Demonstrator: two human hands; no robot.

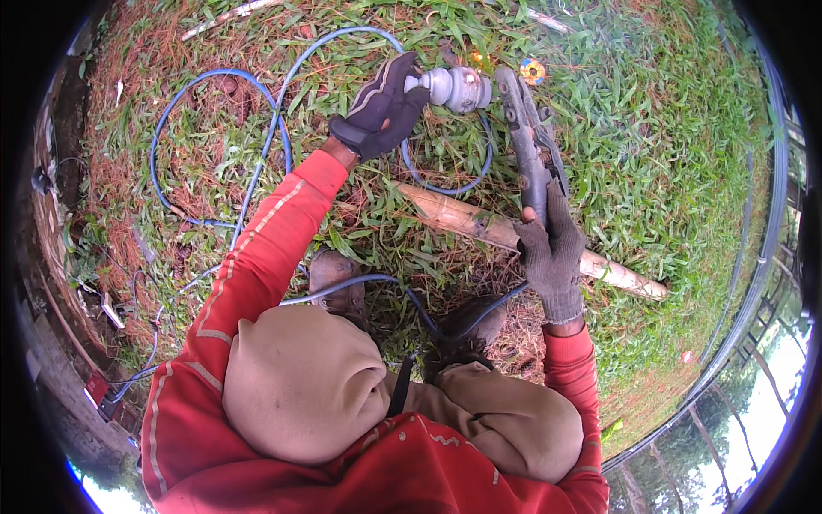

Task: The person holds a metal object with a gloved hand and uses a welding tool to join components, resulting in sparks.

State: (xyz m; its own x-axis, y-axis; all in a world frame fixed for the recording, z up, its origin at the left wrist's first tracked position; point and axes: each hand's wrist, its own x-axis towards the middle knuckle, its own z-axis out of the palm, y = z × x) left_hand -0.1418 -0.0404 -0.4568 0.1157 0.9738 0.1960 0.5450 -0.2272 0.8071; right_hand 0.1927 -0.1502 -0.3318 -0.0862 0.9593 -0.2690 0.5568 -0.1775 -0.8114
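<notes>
My left hand (pixel 384 104), in a dark glove with a pale stripe, is closed round the narrow end of a grey cylindrical tool (pixel 461 89) with a ribbed, rounded body. My right hand (pixel 550 248), in a grey knit glove, grips the lower end of a long dark metal piece (pixel 524 141) with a second bar alongside it. The tool's right end comes close to the upper part of this piece; whether they touch I cannot tell. Just beyond them is a small round orange-and-yellow thing (pixel 533 71), its kind unclear.
A blue hose or cable (pixel 282 128) loops over the grass and runs past my boots (pixel 336 283). A cut bamboo pole (pixel 462 214) lies across the ground under my right hand. Thinner poles (pixel 231 19) lie farther off. A low wall edge (pixel 56 283) runs along the left.
</notes>
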